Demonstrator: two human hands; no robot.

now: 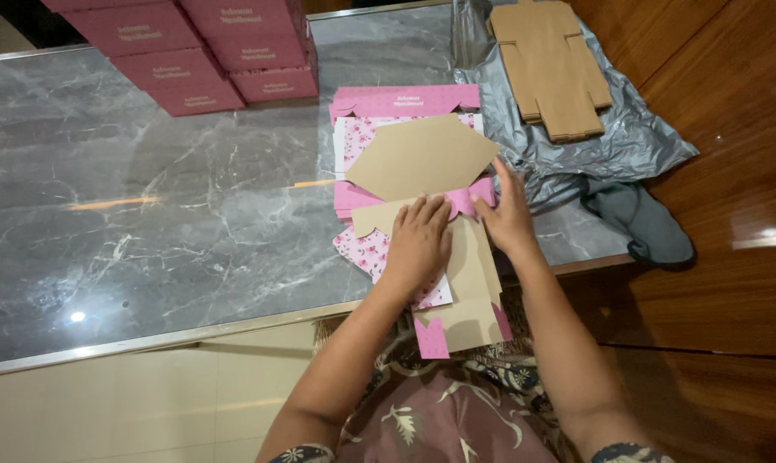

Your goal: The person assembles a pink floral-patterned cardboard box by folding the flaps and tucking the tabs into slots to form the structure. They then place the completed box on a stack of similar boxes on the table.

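A flat, unfolded cardboard box blank (pixel 422 159), brown inside and pink with a floral print outside, lies on the grey marble table (pixel 148 214) near its front edge. My left hand (pixel 419 240) presses flat on the blank's lower part. My right hand (pixel 508 214) grips its right edge, bending a brown flap upward. The blank's bottom end (pixel 456 330) hangs over the table edge toward my lap. More flat pink blanks (pixel 405 101) lie stacked beneath it.
Several assembled pink boxes (pixel 208 51) are stacked at the table's back left. A pile of brown flat cardboard blanks (pixel 552 64) rests on a grey plastic bag (pixel 628 137) at the back right. A wooden floor (pixel 713 257) lies to the right.
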